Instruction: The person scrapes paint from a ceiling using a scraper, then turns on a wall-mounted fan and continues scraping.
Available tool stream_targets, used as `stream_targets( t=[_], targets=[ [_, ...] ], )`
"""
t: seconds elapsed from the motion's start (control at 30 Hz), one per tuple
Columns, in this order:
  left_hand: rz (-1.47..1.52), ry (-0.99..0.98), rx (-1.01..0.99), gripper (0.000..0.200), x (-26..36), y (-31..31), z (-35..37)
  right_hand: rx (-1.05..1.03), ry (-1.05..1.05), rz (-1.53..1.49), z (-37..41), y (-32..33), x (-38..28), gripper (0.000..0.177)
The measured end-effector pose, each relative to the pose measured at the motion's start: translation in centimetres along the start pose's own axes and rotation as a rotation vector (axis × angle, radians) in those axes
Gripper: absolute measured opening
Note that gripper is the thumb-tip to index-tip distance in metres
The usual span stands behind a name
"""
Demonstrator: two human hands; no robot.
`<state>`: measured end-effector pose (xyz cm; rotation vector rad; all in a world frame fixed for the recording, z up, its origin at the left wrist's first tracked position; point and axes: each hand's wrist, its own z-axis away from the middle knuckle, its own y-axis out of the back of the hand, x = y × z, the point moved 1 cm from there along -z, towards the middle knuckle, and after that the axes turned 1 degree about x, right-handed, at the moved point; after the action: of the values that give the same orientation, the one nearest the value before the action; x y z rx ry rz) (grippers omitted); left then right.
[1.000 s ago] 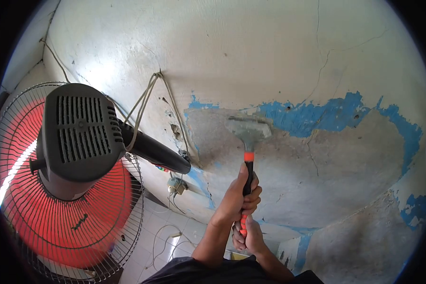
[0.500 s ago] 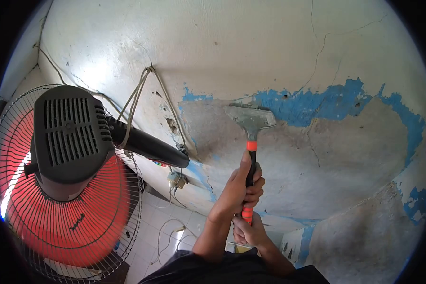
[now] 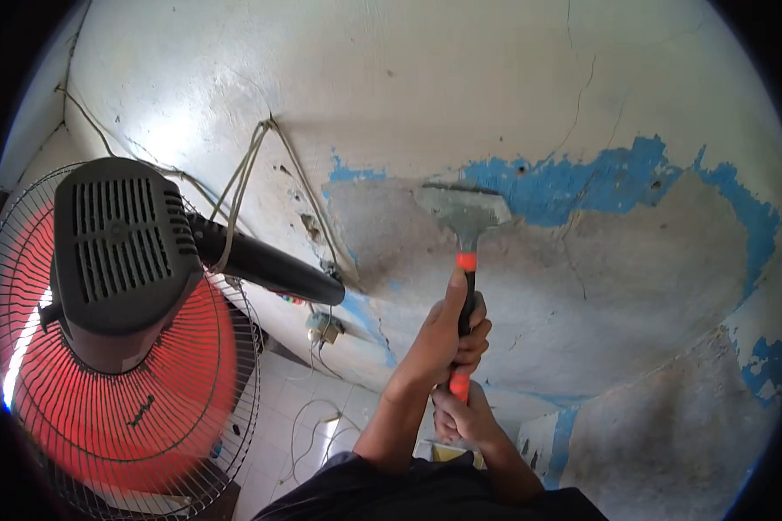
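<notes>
A long-handled scraper [image 3: 467,216] with a wide grey head and a black and orange handle points up at the wall. Its blade edge lies at the border of the white paint and the bare grey patch, left of a strip of blue paint [image 3: 573,187]. My left hand [image 3: 447,334] is wrapped round the black part of the handle, thumb laid along it. Lower down, my right hand [image 3: 463,417] is closed round the handle's orange end, most of its palm hidden.
On the left, close by, a fan [image 3: 126,247] with a red blade and wire cage is spinning. Cords [image 3: 252,165] loop down the wall to its black pole [image 3: 278,265] and a socket [image 3: 323,328]. White floor tiles [image 3: 274,408] show below.
The scraper head has tilted and shifted slightly right, with both hands moving along with it. The whole view has shifted a little to the left.
</notes>
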<state>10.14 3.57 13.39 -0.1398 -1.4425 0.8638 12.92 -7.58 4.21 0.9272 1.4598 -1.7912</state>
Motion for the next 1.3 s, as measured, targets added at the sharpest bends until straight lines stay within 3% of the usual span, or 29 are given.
stream_targets(
  t=[0.37, 0.7, 0.8, 1.3],
  targets=[
    [-0.068, -0.025, 0.086, 0.059, -0.1, 0.0, 0.1, -0.064, -0.007, -0.062, -0.5, 0.3, 1.1, 0.027],
    [0.011, 0.014, -0.019, 0.060, 0.4, 1.8, 0.3, -0.039, 0.009, -0.054, -1.0, -1.2, 1.9, 0.030],
    [0.026, 0.023, -0.029, 0.060, 1.0, 1.6, 0.3, 0.001, 0.038, 0.118, -1.7, -1.2, -0.7, 0.030],
    [0.008, 0.023, -0.035, 0.060, 1.5, 0.3, 0.5, -0.003, 0.043, 0.049, -0.8, -1.2, 0.1, 0.025]
  ],
)
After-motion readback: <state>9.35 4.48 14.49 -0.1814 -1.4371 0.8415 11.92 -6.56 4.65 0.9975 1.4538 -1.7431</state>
